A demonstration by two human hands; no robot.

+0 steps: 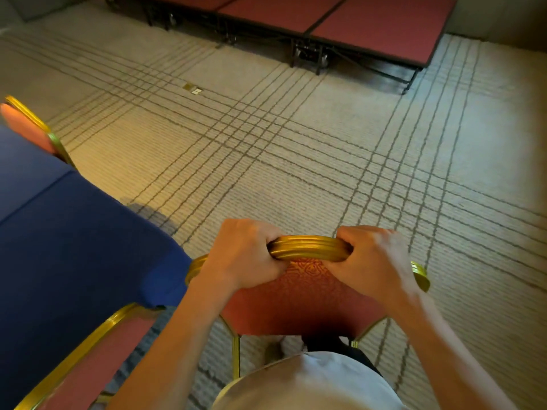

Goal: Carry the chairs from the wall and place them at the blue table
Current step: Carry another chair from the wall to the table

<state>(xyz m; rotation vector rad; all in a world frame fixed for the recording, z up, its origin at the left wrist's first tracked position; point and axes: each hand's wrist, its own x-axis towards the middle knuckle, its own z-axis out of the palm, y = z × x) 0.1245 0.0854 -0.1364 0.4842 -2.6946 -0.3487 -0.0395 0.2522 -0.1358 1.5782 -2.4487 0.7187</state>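
Gripping the gold top rail of a red-padded chair, both hands are clenched round it: L hand at the rail's left end, R hand at its right end. The fingers curl over the far side, thumbs on the near side vs. the patterned backrest. The chair is directly in front of the person, just beside the corner of the blue worktop, whose cloth edge meets the chair's left shoulder. Can't tell if its legs touch the carpet. A second chair, same gold frame & red pad, is at bottom left, its back vs. the cloth. A third chair shows at the worktop's far left edge. Beyond, across pale carpet w/ dark grid lines, are low red-topped stage platforms on black frames, w/ a small floor box in the carpet well short of them.
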